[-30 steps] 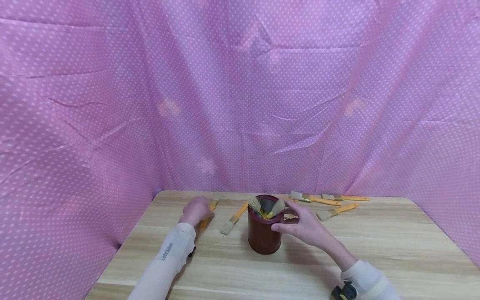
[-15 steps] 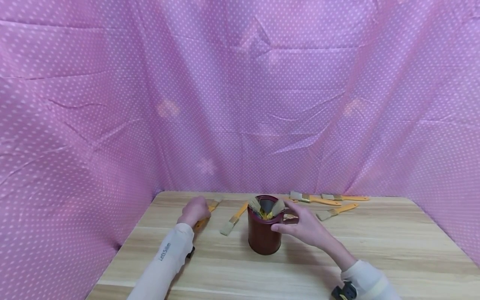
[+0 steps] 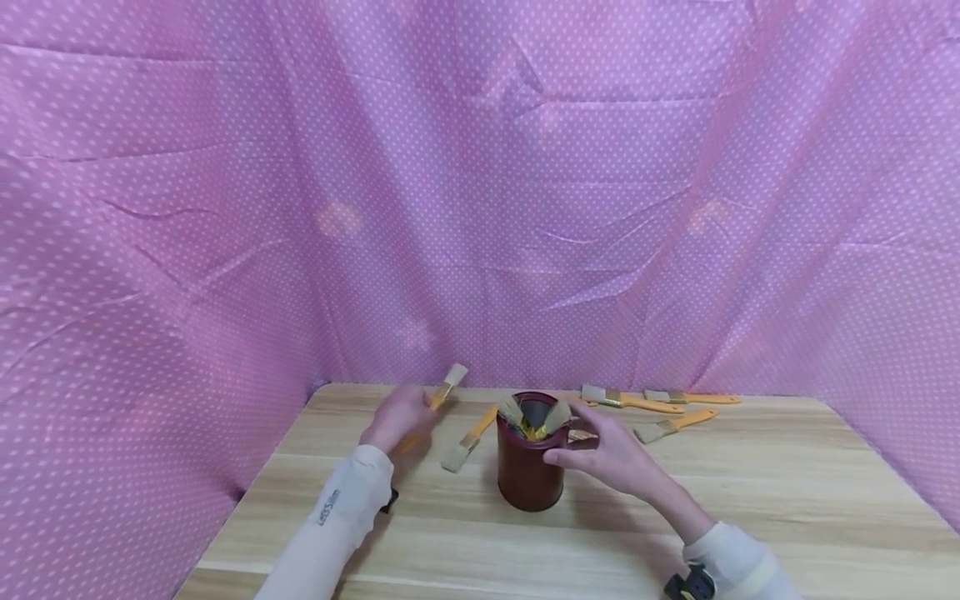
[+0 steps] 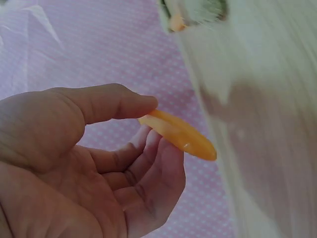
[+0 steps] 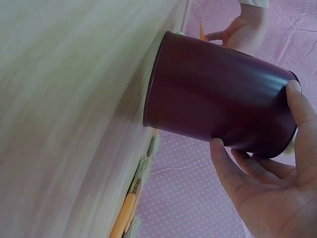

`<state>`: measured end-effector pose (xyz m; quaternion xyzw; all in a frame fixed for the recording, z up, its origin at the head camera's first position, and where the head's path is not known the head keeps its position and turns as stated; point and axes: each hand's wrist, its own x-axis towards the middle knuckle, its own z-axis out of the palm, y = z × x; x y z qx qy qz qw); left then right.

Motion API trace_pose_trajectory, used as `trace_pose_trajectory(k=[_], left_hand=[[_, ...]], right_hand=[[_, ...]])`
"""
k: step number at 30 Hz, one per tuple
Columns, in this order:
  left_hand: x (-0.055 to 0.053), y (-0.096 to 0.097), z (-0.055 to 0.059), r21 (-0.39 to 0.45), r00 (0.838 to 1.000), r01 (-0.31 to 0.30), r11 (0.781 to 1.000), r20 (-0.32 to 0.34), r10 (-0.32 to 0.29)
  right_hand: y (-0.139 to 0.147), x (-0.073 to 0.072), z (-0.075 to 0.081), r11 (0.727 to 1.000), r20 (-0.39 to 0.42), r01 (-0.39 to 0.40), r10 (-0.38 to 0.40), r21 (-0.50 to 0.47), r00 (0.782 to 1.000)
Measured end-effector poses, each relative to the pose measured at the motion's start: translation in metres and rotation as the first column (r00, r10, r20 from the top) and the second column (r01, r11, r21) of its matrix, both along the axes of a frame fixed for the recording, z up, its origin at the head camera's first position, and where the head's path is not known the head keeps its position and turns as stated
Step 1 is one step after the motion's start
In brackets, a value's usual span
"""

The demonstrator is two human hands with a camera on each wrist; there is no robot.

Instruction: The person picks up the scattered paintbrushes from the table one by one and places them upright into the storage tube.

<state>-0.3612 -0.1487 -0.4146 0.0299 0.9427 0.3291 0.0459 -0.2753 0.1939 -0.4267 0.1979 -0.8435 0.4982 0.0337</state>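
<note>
My left hand (image 3: 401, 417) pinches a paintbrush (image 3: 447, 384) by its orange handle, bristles pointing up and away over the table's back left. The left wrist view shows the thumb and fingers on the handle, whose rounded end (image 4: 200, 148) sticks out past them. A dark red can (image 3: 529, 479) stands upright at the middle of the table. Two paintbrushes lean inside it, and their pale bristles (image 3: 511, 410) rise at the rim. My right hand (image 3: 611, 446) holds the can from the right, with its thumb at the rim and fingers on the side (image 5: 218, 148).
Another paintbrush (image 3: 468, 442) lies just left of the can. Several more, such as a wide one (image 3: 633, 400) and a smaller one (image 3: 675, 423), lie at the back right of the wooden table (image 3: 787, 492). A dotted pink cloth (image 3: 480, 208) hangs behind.
The left hand has lifted the paintbrush from the table, tilting its bristles up and moving slightly right. The right hand and the can have kept their place.
</note>
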Motion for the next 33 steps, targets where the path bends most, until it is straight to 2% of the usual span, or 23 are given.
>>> trace_pose_trajectory(k=[4, 10, 16, 24, 26, 28, 30, 33], left_hand=[[0.003, 0.005, 0.010, 0.064, 0.994, 0.090, 0.994, -0.062, -0.086], [0.016, 0.018, 0.028, 0.121, 0.985, 0.129, 0.984, -0.130, -0.113], [0.032, 0.032, 0.049, 0.220, 0.962, 0.208, 0.953, -0.221, -0.159], [0.058, 0.048, 0.074, 0.281, 0.928, 0.293, 0.914, -0.315, -0.200], [0.064, 0.052, 0.079, 0.313, 0.919, 0.321, 0.894, -0.331, -0.214], [0.070, 0.054, 0.083, 0.368, 0.913, 0.351, 0.861, -0.338, -0.228], [0.074, 0.057, 0.085, 0.434, 0.911, 0.376, 0.819, -0.336, -0.240], [0.078, 0.062, 0.086, 0.531, 0.905, 0.405, 0.744, -0.348, -0.244]], right_hand=[[0.000, 0.001, -0.001, 1.000, -0.008, -0.016, 0.016, -0.015, 1.000], [0.000, 0.003, -0.002, 1.000, -0.022, -0.009, 0.009, 0.000, 1.000], [0.000, 0.002, -0.002, 1.000, -0.041, -0.005, 0.006, 0.015, 0.999], [0.000, 0.002, -0.002, 1.000, -0.050, -0.011, 0.011, 0.010, 0.999], [0.000, 0.002, -0.001, 1.000, -0.055, -0.009, 0.010, 0.014, 0.998], [0.000, 0.002, -0.001, 1.000, -0.059, -0.009, 0.010, 0.018, 0.998], [0.000, 0.001, -0.001, 1.000, -0.059, -0.010, 0.011, 0.019, 0.998], [0.001, 0.001, -0.001, 1.000, -0.055, -0.015, 0.016, 0.018, 0.998]])
